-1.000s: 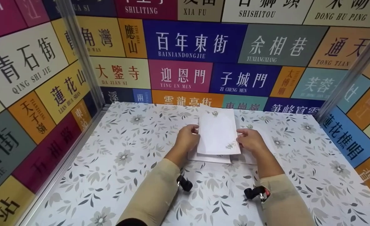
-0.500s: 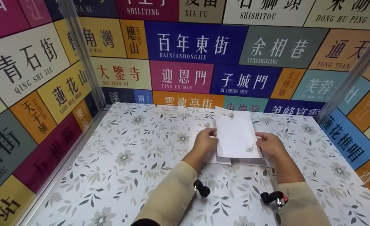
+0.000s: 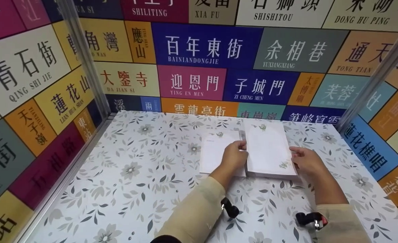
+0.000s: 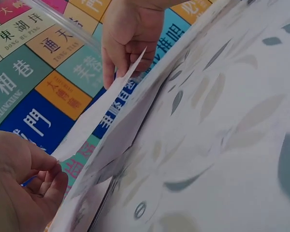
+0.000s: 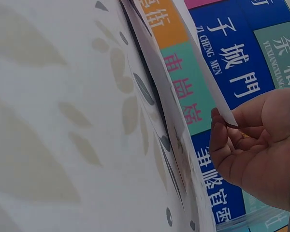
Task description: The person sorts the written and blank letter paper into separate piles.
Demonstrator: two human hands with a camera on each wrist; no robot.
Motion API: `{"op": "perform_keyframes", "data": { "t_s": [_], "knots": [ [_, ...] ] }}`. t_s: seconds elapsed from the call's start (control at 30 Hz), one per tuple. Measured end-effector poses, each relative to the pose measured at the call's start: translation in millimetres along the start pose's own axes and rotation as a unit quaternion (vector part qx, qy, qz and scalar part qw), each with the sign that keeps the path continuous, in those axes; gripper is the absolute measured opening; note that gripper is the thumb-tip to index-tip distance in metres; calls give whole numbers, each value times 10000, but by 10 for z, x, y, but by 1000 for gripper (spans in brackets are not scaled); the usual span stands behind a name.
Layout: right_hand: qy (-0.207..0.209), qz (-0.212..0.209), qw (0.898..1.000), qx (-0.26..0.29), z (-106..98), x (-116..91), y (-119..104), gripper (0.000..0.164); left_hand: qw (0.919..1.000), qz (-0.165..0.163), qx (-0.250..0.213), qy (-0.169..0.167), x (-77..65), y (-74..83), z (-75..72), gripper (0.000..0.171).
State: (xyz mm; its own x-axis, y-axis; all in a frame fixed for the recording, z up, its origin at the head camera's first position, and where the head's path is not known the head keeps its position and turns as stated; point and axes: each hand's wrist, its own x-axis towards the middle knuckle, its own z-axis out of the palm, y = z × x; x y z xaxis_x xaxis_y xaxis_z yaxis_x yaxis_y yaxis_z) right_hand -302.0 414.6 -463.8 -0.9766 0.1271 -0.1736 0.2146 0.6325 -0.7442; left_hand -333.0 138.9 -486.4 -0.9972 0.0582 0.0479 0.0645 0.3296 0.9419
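Observation:
Both hands hold a white sheet of paper (image 3: 269, 150) with small printed flower sprigs at its top and lower right. My left hand (image 3: 234, 158) pinches its left edge. My right hand (image 3: 307, 162) pinches the right edge between thumb and fingers. In the left wrist view, the sheet (image 4: 94, 118) is raised above the table and spans both hands. In the right wrist view, its edge (image 5: 215, 92) lies between thumb and fingertips. A second white sheet or pad (image 3: 216, 157), similarly decorated, lies flat to the left, partly behind my left hand. More paper may lie beneath the held sheet.
A tabletop (image 3: 135, 195) with a grey and beige leaf pattern spreads under the papers. Colourful sign panels (image 3: 192, 82) with Chinese characters stand behind and at both sides. A metal post (image 3: 87, 57) rises at the back left corner.
Both hands have carried the sheet rightward and nearer the person, away from above the left paper and over to the right. The left paper now shows much more. The pinch on both edges is kept.

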Motion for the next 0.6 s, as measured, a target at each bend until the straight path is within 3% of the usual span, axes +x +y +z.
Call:
{"op": "perform_keyframes", "data": {
  "t_s": [0.27, 0.37, 0.6],
  "knots": [
    [172, 388, 9984, 365, -79, 0, 94, 52, 9992, -71, -401, 13, -75, 44, 209, 37],
    [213, 481, 9974, 496, -73, 10, 120, 50, 9995, -116, -302, 42, -83, 35, 236, 37],
    [222, 473, 9981, 324, -53, 15, 175, 49, 9985, -450, -155, -267, -79, 5, 266, 40]
  ]
}}
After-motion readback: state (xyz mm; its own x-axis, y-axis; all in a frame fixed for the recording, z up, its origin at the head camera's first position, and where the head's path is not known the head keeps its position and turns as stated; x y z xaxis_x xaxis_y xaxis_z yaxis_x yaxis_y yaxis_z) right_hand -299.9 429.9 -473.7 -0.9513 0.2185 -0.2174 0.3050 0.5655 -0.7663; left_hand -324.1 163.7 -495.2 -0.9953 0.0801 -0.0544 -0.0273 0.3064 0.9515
